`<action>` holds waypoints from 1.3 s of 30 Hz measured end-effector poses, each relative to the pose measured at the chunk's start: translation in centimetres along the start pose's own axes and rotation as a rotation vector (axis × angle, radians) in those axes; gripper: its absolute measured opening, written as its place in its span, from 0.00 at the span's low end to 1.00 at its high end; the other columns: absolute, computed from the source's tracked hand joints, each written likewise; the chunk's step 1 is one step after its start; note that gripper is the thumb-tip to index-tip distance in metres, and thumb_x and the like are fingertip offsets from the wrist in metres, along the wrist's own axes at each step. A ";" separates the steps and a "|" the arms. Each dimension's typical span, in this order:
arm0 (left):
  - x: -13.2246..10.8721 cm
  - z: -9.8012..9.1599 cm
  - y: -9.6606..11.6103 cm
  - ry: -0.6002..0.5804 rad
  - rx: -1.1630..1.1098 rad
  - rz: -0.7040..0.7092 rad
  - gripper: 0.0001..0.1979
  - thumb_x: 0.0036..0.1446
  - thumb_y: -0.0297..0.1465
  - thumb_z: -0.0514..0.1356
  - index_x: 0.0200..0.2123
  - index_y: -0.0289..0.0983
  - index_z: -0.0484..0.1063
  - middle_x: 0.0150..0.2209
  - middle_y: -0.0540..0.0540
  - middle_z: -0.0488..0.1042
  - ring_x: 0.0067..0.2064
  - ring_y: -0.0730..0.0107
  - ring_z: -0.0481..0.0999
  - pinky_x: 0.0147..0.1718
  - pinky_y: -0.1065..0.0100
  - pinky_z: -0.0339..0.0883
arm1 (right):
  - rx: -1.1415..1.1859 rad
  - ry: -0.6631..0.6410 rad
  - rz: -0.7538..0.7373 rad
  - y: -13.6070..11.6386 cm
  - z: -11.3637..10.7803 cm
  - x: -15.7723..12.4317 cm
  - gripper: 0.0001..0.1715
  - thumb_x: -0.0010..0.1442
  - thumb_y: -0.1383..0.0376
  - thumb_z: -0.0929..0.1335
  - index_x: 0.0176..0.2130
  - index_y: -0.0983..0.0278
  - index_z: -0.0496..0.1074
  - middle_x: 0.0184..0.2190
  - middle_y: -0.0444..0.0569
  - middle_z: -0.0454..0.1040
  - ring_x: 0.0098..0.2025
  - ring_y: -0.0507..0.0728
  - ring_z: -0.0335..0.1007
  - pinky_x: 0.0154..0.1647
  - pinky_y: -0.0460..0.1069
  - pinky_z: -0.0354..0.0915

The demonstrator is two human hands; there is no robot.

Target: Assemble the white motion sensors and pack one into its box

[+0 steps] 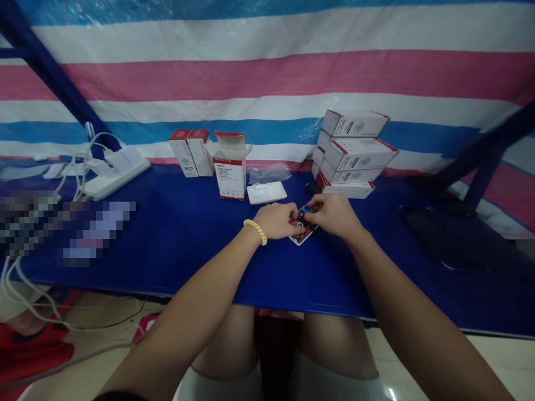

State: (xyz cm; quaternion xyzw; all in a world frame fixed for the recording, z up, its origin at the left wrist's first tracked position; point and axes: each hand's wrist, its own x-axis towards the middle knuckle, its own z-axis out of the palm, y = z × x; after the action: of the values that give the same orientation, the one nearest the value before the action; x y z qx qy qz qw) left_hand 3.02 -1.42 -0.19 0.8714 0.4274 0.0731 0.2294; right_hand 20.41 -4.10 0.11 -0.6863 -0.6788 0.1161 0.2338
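A small white-edged device with an exposed red and black circuit board (309,233) lies on the blue table between my hands. My left hand (273,220), with a yellow coiled band at its wrist, is closed on the device's left side, fingertips on the board. At the far right corner, my right hand (336,214) has its fingers bent and pinched together over the board. Blue and green bits show by those fingertips, but what they grip is hidden. Just behind lies a white plastic cover (267,192), inner side up. A small dark object (312,188) sits behind my right hand.
An open detector box (230,177) and closed boxes (192,153) stand at the back left. A stack of boxes (355,153) is back right. Clear plastic (270,173), a white power strip (119,175) with cables and a dark tablet-like object (443,239) lie around.
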 end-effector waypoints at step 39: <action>0.7 -0.5 -3.1 0.035 -0.054 0.154 0.17 0.58 0.32 0.60 0.51 0.37 0.75 0.48 0.40 0.77 0.49 0.60 0.75 0.50 0.60 0.68 | 0.395 -0.421 -0.309 3.3 0.0 1.0 0.20 0.52 0.53 0.71 0.40 0.63 0.79 0.39 0.50 0.72 0.38 0.53 0.68 0.40 0.49 0.66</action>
State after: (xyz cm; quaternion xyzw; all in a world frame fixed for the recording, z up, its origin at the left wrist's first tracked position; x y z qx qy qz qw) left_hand 1.12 0.95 -1.18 0.8938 0.3608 0.1173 0.2391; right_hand 23.31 -3.01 -1.34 -0.4776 -0.7726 0.3480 0.2320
